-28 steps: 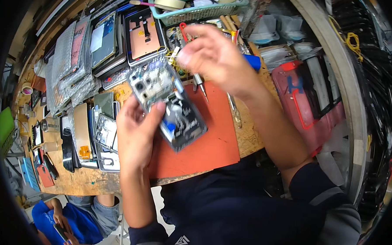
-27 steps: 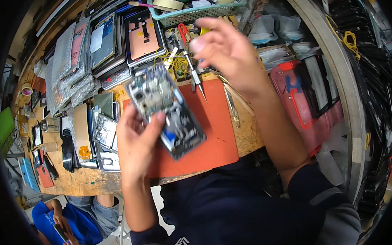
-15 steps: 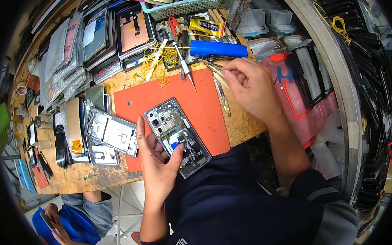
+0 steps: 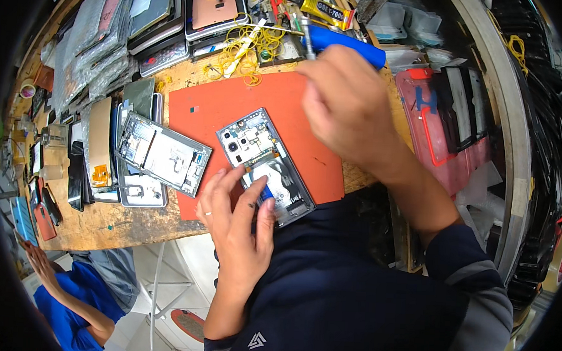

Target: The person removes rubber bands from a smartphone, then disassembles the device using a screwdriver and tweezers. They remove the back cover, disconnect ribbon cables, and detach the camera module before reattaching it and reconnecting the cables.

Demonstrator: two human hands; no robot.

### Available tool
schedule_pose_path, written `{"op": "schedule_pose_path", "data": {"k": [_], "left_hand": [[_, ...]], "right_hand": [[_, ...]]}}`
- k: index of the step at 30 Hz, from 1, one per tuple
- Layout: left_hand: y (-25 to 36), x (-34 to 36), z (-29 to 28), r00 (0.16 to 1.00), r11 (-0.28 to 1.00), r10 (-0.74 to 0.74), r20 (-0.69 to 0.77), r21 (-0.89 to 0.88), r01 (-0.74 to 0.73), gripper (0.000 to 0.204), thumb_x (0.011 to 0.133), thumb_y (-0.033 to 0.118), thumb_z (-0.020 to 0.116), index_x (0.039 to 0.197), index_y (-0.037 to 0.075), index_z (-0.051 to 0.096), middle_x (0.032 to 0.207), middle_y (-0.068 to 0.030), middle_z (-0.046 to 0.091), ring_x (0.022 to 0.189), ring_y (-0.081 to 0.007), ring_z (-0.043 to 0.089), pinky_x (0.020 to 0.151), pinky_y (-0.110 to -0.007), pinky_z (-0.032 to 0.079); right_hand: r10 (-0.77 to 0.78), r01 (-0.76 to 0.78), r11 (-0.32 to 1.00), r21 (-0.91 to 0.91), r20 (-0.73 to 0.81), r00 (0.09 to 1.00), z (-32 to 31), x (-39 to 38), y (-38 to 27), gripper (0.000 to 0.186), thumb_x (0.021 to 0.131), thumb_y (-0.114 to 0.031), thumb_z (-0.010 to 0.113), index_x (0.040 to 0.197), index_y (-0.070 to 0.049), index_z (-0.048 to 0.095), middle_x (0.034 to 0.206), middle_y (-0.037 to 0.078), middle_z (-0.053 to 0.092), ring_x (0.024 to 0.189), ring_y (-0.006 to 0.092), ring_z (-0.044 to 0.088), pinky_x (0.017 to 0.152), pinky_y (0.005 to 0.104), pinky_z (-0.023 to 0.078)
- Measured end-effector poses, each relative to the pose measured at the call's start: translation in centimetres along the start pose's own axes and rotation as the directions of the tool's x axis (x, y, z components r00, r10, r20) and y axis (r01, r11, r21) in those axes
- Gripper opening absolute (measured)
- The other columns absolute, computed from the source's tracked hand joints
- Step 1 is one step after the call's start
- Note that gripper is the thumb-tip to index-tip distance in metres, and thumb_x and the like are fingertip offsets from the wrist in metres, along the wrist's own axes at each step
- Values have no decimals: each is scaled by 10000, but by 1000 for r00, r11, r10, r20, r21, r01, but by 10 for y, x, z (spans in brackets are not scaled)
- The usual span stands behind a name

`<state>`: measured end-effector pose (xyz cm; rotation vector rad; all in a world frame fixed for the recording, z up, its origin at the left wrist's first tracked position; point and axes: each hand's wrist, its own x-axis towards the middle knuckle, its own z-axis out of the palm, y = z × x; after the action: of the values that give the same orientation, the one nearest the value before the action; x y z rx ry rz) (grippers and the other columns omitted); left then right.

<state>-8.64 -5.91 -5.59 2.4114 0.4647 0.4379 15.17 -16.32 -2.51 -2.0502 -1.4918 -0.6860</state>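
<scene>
Two opened phones are out on the wooden bench. One phone frame (image 4: 266, 167), back cover off and circuit board showing, lies on the orange work mat (image 4: 234, 107), its long axis running diagonally with the camera end pointing up-left, away from the person. The left hand (image 4: 238, 221) steadies its lower end, fingers curled against the edge. The right hand (image 4: 346, 109) is closed around one blue-handled screwdriver (image 4: 343, 43), above the mat. The second opened phone (image 4: 163, 153) rests left of the mat.
</scene>
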Motion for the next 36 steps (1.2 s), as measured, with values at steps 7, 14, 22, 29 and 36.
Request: {"op": "schedule_pose_path", "data": {"k": [7, 14, 22, 29, 36], "left_hand": [[-4, 1, 3, 997, 997, 81, -17, 15, -80, 346, 869, 111, 706, 1205, 134, 786, 1455, -190, 571, 1406, -413, 454, 1173, -535, 255], [0, 10, 2, 992, 992, 105, 73, 55, -110, 460, 818, 235, 610, 1227, 159, 803, 1596, -271, 428, 1505, -478, 287, 1226, -579, 139], [-1, 2, -4, 987, 993, 112, 120, 14, -114, 490, 713, 262, 625, 1148, 287, 849, 1615, -279, 403, 1517, -453, 244, 1239, -580, 125], [-11, -6, -2, 981, 977, 187, 55, 96, -192, 422, 782, 392, 636, 1147, 365, 846, 1590, -249, 426, 1490, -401, 240, 1226, -565, 159], [-20, 4, -12, 979, 975, 192, -67, 123, -183, 338, 777, 336, 693, 1060, 283, 871, 1326, -124, 550, 1281, -329, 402, 1100, -452, 318]], "right_hand": [[505, -542, 769, 340, 197, 840, -63, -57, -33, 233, 857, 100, 672, 1078, 30, 695, 851, 117, 596, 674, 243, 618, 634, 368, 516], [477, -536, 836, 118, 327, 816, -37, -70, -19, 156, 926, -79, 724, 1048, 8, 682, 909, 146, 635, 815, 349, 664, 739, 448, 527], [388, -507, 854, 113, 510, 767, -32, -52, -3, 109, 957, -24, 683, 1031, 21, 618, 899, 149, 635, 774, 322, 653, 672, 401, 503], [547, -715, 45, 697, 582, 602, -35, -35, -44, 237, 968, 43, 703, 1194, 7, 640, 1009, 63, 654, 840, 84, 653, 690, 246, 531], [35, -317, 515, 797, 349, 936, 7, -41, -39, 164, 878, 10, 784, 1014, 30, 694, 1046, 175, 725, 961, 327, 744, 830, 412, 617]]}}
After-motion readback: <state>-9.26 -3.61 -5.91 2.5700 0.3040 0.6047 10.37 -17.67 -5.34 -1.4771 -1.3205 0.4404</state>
